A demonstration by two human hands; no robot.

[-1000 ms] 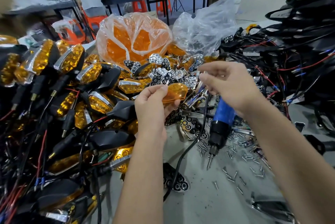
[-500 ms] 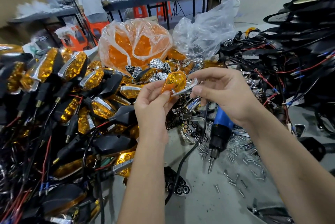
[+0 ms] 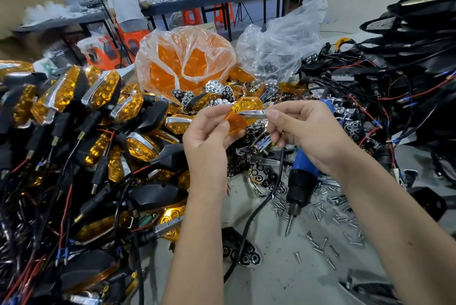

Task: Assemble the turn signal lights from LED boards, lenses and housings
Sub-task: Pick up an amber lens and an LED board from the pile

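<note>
My left hand (image 3: 209, 141) pinches an amber lens (image 3: 238, 120) between thumb and fingers, held above the bench. My right hand (image 3: 303, 132) pinches a thin chrome trim strip (image 3: 254, 114) by its right end and holds it against the lens's upper edge. Loose chrome reflector pieces (image 3: 219, 88) and amber lenses lie in a heap just behind my hands. Finished turn signals (image 3: 103, 90) with black housings and amber lenses pile up on the left.
A blue electric screwdriver (image 3: 302, 178) lies under my right wrist, its black cable (image 3: 251, 220) running toward me. Several loose screws (image 3: 328, 208) scatter at right. A bag of amber lenses (image 3: 185, 62), a clear bag (image 3: 278, 43) and black wired housings (image 3: 394, 77) ring the bench.
My right hand brought the chrome strip to the lens. The left hand lifted and tilted the lens, and the strip now lies along its upper edge.
</note>
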